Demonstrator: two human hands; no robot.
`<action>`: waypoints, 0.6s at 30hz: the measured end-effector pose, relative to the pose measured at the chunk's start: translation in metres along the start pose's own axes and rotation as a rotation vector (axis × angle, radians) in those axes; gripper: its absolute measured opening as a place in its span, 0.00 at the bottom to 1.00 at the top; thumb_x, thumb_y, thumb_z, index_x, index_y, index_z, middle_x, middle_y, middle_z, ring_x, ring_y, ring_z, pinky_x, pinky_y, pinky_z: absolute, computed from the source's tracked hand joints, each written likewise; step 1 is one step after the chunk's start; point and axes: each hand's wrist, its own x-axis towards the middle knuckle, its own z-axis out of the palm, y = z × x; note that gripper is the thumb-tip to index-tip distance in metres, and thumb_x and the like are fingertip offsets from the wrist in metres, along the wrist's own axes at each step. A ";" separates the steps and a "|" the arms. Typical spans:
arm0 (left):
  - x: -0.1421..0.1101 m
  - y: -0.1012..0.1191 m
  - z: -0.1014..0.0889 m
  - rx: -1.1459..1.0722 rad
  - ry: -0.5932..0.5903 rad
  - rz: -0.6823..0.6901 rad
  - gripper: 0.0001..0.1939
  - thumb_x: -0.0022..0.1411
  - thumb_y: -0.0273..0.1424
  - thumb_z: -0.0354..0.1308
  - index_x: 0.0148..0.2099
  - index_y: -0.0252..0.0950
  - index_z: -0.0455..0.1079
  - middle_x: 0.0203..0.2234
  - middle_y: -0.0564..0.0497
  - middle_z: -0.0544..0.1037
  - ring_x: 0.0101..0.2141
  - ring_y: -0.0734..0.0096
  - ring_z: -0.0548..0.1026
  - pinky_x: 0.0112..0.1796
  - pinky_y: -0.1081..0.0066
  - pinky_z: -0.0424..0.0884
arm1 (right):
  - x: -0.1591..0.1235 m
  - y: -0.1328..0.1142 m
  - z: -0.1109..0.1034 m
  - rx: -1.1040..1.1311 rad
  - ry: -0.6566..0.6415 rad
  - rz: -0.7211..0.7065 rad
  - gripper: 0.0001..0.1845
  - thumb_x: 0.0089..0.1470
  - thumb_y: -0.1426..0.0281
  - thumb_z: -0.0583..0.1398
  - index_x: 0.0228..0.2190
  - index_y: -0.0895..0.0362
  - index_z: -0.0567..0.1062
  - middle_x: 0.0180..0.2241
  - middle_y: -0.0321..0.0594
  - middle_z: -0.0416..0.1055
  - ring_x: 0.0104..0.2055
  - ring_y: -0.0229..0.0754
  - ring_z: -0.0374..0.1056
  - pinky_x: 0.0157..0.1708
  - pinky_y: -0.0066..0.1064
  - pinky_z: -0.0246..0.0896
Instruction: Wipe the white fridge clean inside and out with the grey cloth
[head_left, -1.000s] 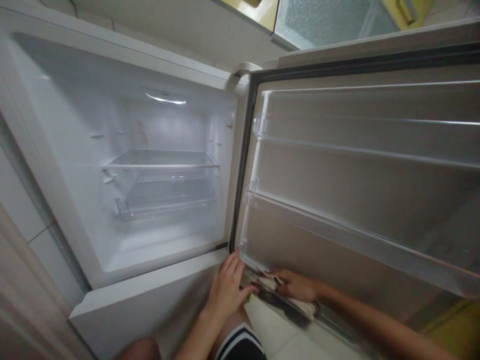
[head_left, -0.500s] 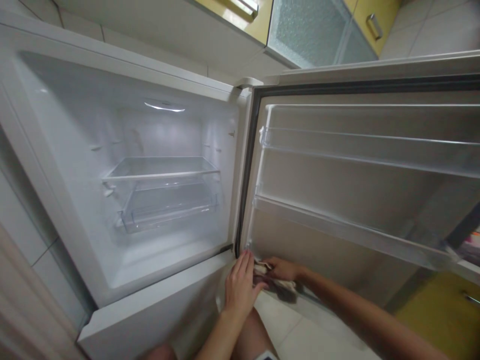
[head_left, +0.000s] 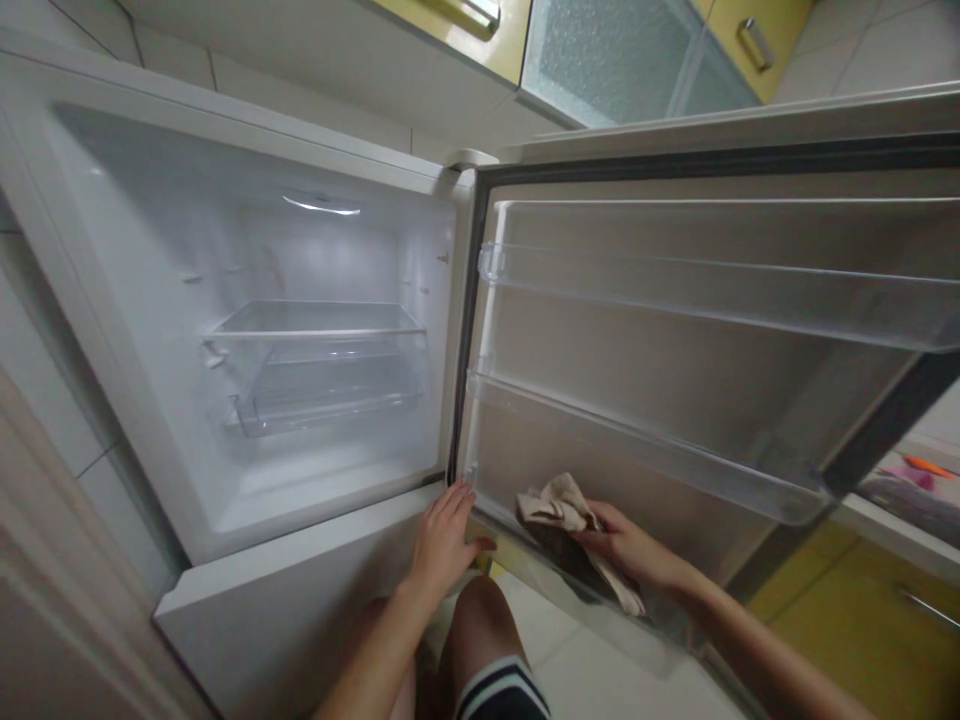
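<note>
My right hand (head_left: 626, 548) grips a crumpled beige cloth (head_left: 556, 505) whose darker part hangs down. It is at the lower inside of the open fridge door (head_left: 637, 385), by the bottom clear rail. My left hand (head_left: 442, 535) rests at the door's lower hinge corner, fingers stretched out and thumb apart, holding nothing. To its left is the open fridge compartment (head_left: 315, 465), with a glass shelf (head_left: 322, 318) and a clear drawer (head_left: 337, 400) inside.
Two clear door racks, an upper one (head_left: 712, 290) and a middle one (head_left: 645, 445), span the door. A yellow cabinet (head_left: 862, 590) stands at right, below a counter with an orange item (head_left: 928, 466). My knees (head_left: 480, 620) are below my hands.
My right hand has moved right and slightly up with the cloth, away from the hinge corner. My left hand stays at that corner, now apart from the cloth. The view has shifted slightly.
</note>
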 end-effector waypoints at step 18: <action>-0.004 -0.008 -0.005 -0.205 -0.075 -0.037 0.41 0.54 0.14 0.55 0.68 0.44 0.73 0.67 0.48 0.77 0.71 0.57 0.69 0.71 0.49 0.67 | 0.031 -0.023 0.091 -0.794 0.000 0.187 0.16 0.67 0.68 0.62 0.55 0.53 0.75 0.50 0.49 0.79 0.53 0.61 0.79 0.46 0.39 0.71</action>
